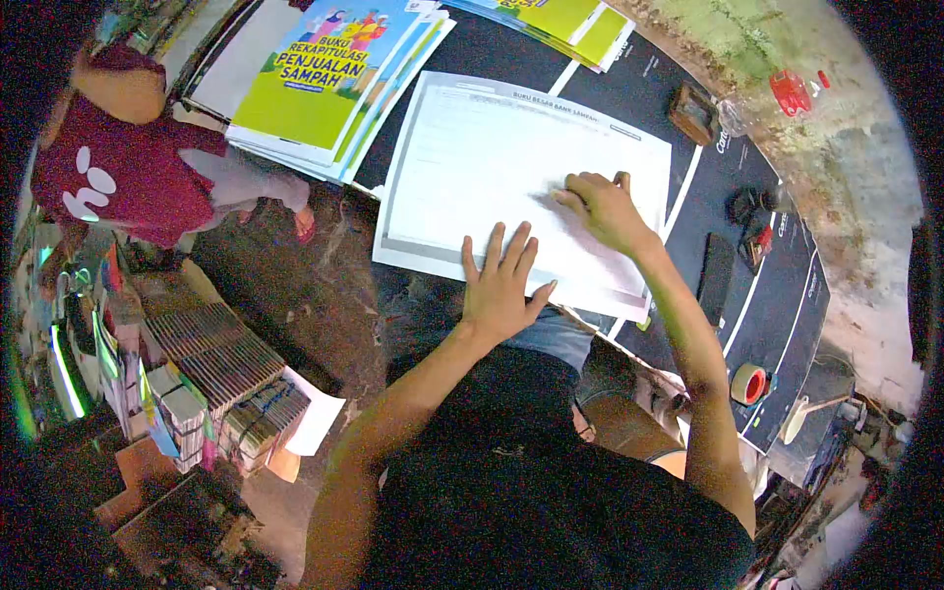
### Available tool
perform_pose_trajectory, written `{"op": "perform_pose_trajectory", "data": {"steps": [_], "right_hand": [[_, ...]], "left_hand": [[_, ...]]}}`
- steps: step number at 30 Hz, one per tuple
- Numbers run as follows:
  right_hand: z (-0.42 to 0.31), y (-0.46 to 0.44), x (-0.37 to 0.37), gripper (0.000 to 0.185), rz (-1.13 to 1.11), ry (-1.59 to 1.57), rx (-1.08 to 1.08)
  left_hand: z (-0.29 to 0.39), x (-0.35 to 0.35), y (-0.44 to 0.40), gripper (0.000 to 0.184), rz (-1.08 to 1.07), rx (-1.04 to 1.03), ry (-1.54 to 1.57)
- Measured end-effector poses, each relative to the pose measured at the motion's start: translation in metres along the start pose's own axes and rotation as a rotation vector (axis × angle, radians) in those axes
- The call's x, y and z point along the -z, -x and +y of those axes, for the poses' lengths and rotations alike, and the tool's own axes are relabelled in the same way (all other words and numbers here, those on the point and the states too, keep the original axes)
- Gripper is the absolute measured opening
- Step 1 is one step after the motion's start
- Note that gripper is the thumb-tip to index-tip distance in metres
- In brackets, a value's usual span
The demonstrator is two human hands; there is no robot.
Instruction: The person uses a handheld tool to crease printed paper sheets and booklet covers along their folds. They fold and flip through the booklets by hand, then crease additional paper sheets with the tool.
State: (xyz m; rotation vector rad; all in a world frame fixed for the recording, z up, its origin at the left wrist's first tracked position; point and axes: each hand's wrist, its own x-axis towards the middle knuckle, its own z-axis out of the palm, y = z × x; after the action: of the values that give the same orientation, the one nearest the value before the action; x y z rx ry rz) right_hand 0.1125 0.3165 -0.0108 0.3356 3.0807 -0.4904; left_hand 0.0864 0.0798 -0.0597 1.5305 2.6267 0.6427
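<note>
A large white printed sheet [462, 167], headed "Buku Besar Bank Sampah" as far as I can read, lies on the black table surface in front of me. It may be the top of a thin stack; I cannot tell. My left hand [500, 285] rests flat on its near edge with the fingers spread, holding nothing. Toward the sheet's right side, my right hand [612, 211] touches the paper with its fingers curled in. Whatever those fingers might hold is hidden. A dark shadow falls on the paper beside them.
Green and blue booklets [315, 88] lie stacked at the table's far left, with more booklets [570, 29] at the back. A tape roll [748, 383], a dark block [714, 280] and a wooden object [693, 113] sit rightward. A person in a maroon shirt [128, 157] is at left, near bundled stacks [211, 344].
</note>
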Motion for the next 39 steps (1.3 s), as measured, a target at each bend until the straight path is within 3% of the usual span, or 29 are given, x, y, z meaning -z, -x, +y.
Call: {"op": "perform_pose_trajectory", "data": {"steps": [13, 28, 39], "right_hand": [[-0.011, -0.004, -0.048, 0.023, 0.337, 0.132, 0.247], [0.008, -0.023, -0.044, 0.025, 0.244, 0.163, 0.456], [0.026, -0.062, -0.039, 0.024, 0.111, 0.102, 0.874]], "left_hand": [[0.000, -0.011, -0.003, 0.063, 0.062, -0.001, -0.003], [0.000, -0.015, -0.003, 0.064, 0.043, -0.003, -0.040], [0.000, -0.013, -0.004, 0.067, -0.024, 0.012, -0.054]]}}
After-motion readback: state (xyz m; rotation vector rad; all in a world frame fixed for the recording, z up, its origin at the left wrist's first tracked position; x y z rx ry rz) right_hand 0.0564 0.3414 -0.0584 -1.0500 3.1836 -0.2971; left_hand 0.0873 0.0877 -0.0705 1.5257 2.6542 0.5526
